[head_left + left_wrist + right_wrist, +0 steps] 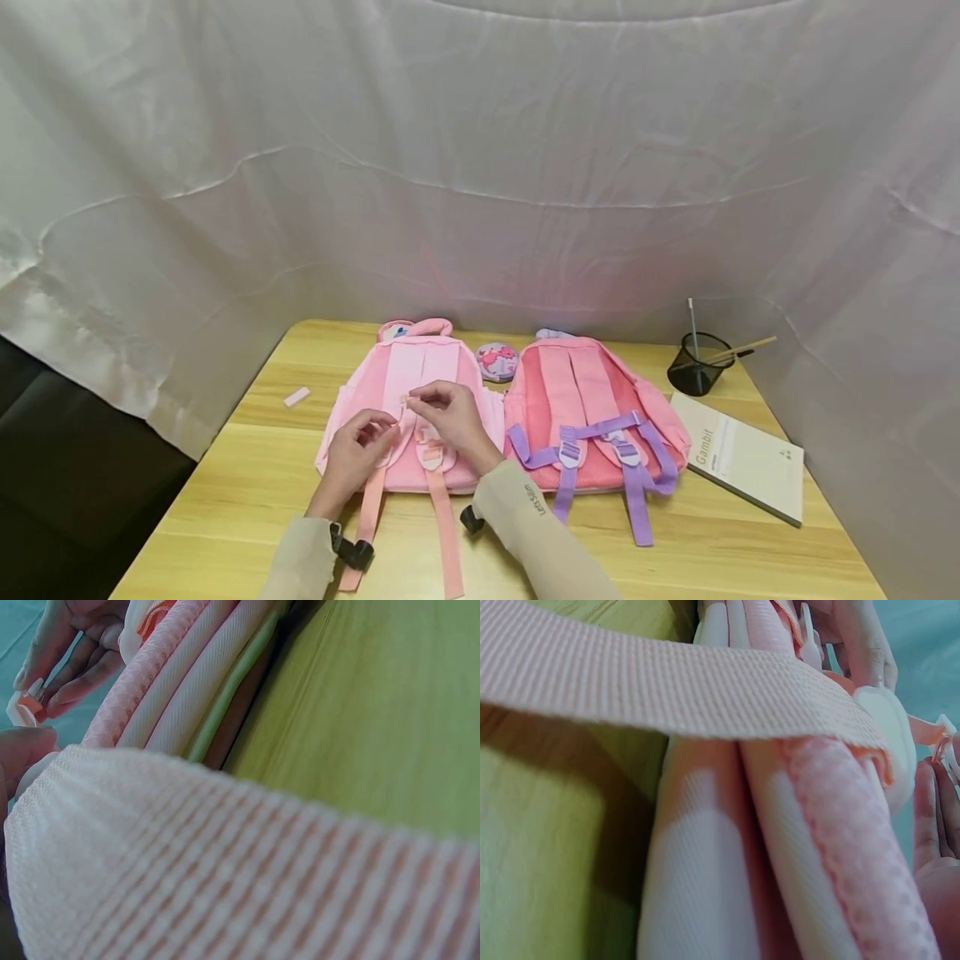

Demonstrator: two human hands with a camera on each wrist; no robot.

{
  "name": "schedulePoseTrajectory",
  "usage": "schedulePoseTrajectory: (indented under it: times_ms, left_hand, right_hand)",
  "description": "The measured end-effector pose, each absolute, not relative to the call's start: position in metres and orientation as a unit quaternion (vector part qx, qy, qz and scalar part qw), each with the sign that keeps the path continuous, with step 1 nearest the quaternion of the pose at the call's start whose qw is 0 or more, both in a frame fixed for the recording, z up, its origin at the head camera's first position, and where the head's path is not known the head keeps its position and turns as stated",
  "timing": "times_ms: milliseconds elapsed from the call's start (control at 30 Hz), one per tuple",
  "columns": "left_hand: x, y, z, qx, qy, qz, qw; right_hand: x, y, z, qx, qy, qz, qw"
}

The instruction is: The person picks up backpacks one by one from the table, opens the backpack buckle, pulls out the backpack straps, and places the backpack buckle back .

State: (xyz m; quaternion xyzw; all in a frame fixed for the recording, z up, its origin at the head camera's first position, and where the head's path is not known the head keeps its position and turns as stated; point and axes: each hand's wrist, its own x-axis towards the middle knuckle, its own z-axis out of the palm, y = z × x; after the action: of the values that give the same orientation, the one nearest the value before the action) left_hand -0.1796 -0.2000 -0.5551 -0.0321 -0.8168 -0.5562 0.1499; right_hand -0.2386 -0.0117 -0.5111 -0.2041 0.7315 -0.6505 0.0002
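Note:
A light pink backpack lies with its back panel and shoulder straps up. My right hand pinches a small white buckle with an orange strap end, above the shoulder straps. Just left of it and a little lower, my left hand has curled fingers, thumb and forefinger pinching at the chest strap; the piece in its fingertips is mostly hidden. A peach webbing strap runs through a white slider below the hands. Beside it lies a coral backpack with purple straps.
A pale pink eraser-like block lies on the wooden table to the left. At right stand a black mesh pen cup with pens and a book. A round printed pouch sits between the backpacks. Grey curtains surround the table.

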Motion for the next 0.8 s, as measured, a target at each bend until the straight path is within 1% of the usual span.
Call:
schedulePoseTrajectory:
  times_ms: [233, 467, 800]
  left_hand:
    - [-0.181, -0.202, -0.558, -0.03, -0.813, -0.561, 0.15]
    - [-0.181, -0.201, -0.557, -0.031, -0.81, -0.563, 0.162]
    - [-0.181, -0.203, -0.557, -0.037, -0.81, -0.566, 0.149]
  right_hand:
    - [-0.241, -0.007, -0.508, -0.215, 0.73, -0.649, 0.013]
    - [-0.241, -0.004, -0.508, -0.214, 0.733, -0.645, 0.004]
    - [-0.243, 0.001, -0.508, -0.205, 0.751, -0.627, -0.003]
